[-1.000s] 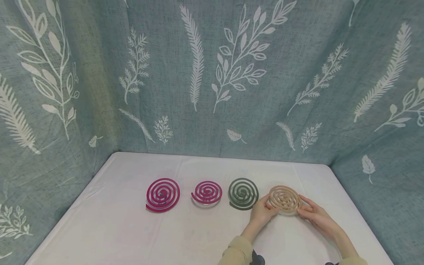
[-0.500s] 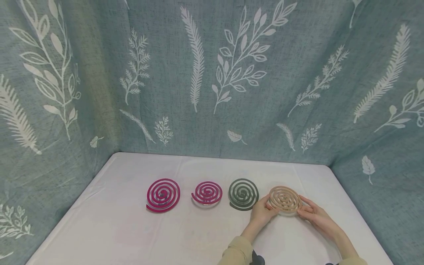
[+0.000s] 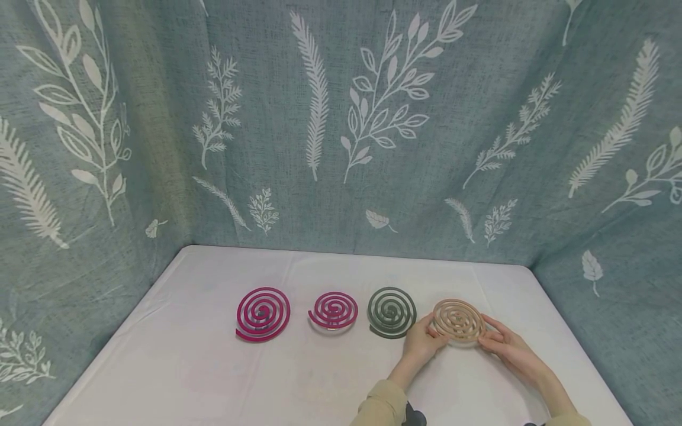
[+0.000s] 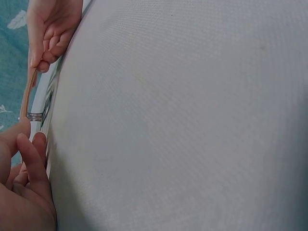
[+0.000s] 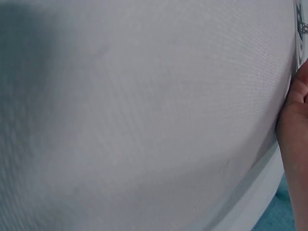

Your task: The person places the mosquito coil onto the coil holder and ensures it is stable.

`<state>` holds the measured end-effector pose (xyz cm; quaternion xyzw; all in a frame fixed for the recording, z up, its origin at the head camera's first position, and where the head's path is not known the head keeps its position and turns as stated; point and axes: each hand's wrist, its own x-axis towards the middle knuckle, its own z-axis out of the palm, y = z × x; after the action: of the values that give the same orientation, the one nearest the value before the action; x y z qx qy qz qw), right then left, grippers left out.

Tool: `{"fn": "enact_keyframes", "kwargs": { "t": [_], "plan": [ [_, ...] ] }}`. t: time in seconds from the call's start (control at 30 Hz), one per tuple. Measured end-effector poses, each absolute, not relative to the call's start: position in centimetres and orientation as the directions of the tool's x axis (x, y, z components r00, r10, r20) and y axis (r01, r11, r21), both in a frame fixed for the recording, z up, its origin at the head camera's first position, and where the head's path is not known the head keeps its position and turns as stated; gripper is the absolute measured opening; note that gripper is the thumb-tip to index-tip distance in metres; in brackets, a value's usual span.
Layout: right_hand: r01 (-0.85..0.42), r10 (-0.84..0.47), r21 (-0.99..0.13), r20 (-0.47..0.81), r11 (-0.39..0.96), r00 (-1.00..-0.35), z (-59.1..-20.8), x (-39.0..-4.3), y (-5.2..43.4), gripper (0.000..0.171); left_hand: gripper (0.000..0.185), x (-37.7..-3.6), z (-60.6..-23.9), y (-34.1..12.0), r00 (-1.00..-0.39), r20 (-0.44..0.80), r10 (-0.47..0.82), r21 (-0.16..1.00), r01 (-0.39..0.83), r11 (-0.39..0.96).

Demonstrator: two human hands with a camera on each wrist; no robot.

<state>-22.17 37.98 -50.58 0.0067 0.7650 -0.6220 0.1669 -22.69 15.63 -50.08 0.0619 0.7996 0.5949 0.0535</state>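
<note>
Starting at the left of the white table (image 3: 186, 361), we see a large magenta spiral coil (image 3: 263, 314) lying flat, with a smaller magenta spiral coil (image 3: 333, 309) just to its right and apart from it. Next in the row comes a dark green spiral coil (image 3: 391, 311), also flat on the cloth. Our left hand (image 3: 422, 342) sits just in front of and to the right of that green coil, its fingers curled up to the left edge of the tan spiral coil (image 3: 459, 320), which is the last in the row and lies toward the table's right side. In the left wrist view the tan coil (image 4: 26, 94) shows edge-on, a thin strip with a small metal stand (image 4: 34, 115) under it, and our left thumb and fingers (image 4: 30, 159) close on its near rim. Our right hand (image 3: 508, 346) meets the coil's right edge from the other side, fingertips pinching the rim, as the left wrist view confirms at the far end (image 4: 50, 33). So both hands have hold of the tan coil by its opposite edges, with only a narrow gap between fingers and thumb. The right wrist view shows little but white cloth and the side of our right hand (image 5: 294, 139). Behind the table hangs a teal curtain with white leaf prints (image 3: 341, 118).
</note>
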Motion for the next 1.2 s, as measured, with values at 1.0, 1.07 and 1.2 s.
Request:
{"fn": "enact_keyframes", "kwargs": {
  "t": [1.0, 1.07, 1.2],
  "plan": [
    [0.241, -0.149, -0.956, -0.267, 0.167, -0.952, -50.4, -22.08, 37.67, 0.07, 0.061, -22.75, -50.28, 15.78, -0.99, -0.014, 0.138, 0.965, 0.023, 0.26],
    [0.238, -0.155, -0.959, -0.262, 0.156, -0.953, -50.44, -22.08, 37.69, 0.07, 0.061, -22.81, -50.33, 15.82, -0.99, -0.017, 0.14, 0.966, 0.019, 0.257],
    [0.231, -0.167, -0.962, -0.253, 0.143, -0.953, -50.51, -22.06, 37.73, 0.07, 0.061, -22.85, -50.38, 15.86, -0.99, -0.024, 0.139, 0.968, 0.012, 0.252]
  ]
}}
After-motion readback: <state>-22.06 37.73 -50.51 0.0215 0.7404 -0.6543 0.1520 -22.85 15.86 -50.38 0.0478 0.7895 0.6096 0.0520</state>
